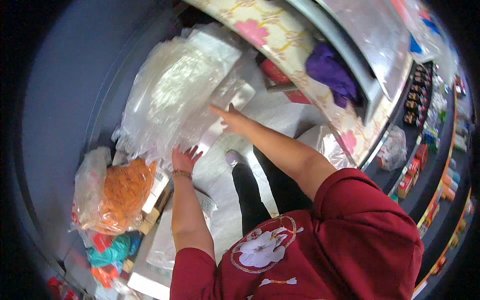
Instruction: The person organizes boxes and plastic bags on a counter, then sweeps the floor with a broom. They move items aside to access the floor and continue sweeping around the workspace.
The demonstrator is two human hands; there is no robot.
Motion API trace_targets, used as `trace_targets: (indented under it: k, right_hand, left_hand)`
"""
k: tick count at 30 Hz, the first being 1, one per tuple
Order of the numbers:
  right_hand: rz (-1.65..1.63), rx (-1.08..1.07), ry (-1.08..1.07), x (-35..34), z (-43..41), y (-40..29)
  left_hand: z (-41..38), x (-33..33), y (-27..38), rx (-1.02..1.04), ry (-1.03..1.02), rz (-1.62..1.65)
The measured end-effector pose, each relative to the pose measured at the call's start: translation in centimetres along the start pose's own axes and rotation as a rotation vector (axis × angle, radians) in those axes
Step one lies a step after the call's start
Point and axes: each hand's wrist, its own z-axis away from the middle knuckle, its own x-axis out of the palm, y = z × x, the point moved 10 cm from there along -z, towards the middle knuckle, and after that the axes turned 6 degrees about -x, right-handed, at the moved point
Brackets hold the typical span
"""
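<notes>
A large heap of clear plastic packaging (176, 86) lies ahead of me against a dark panel, wrinkled and shiny. My left hand (183, 159), with a bracelet at the wrist, is at the heap's near edge with its fingers apart; whether it touches the plastic I cannot tell. My right hand (233, 120) reaches over the heap's right side, fingers spread and holding nothing. Left of my left hand sits a clear bag of orange contents (125, 195), which cannot be made out more exactly.
A counter with a flower-patterned cover (277, 41) curves along the upper right, bearing a purple cloth (330, 73). Stocked shelves (431, 187) line the right. Below the orange bag are a teal plastic bag (110, 251) and a white box (148, 287). My feet stand on pale floor tiles (217, 176).
</notes>
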Motion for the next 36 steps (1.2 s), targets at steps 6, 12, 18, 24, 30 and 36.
trace_targets:
  k: [6,12,18,24,30,36]
  right_hand:
    - [0.343,-0.385,-0.114,-7.1,11.8,1.4]
    - [0.540,-0.438,0.042,-12.5,18.9,6.2]
    - [0.741,-0.581,0.065,-12.4,25.4,6.6]
    - [0.736,-0.537,0.012,-14.3,29.9,7.7]
    - [0.661,-0.516,0.087,-21.4,33.0,11.1]
    - [0.656,-0.491,0.337,-32.2,41.3,13.6]
  left_hand:
    - [3.7,0.9,-5.0,-0.322,-0.442,-0.357]
    - [7.1,-3.1,-7.2,-0.327,-0.246,-0.726]
    - [9.3,-6.9,-5.1,-0.065,-0.129,-0.979]
    - [16.4,4.2,-4.3,0.270,-0.151,-1.102]
    - [27.2,33.4,-10.7,0.807,-0.447,-1.269]
    - [22.1,43.9,-13.1,0.592,-0.337,-1.070]
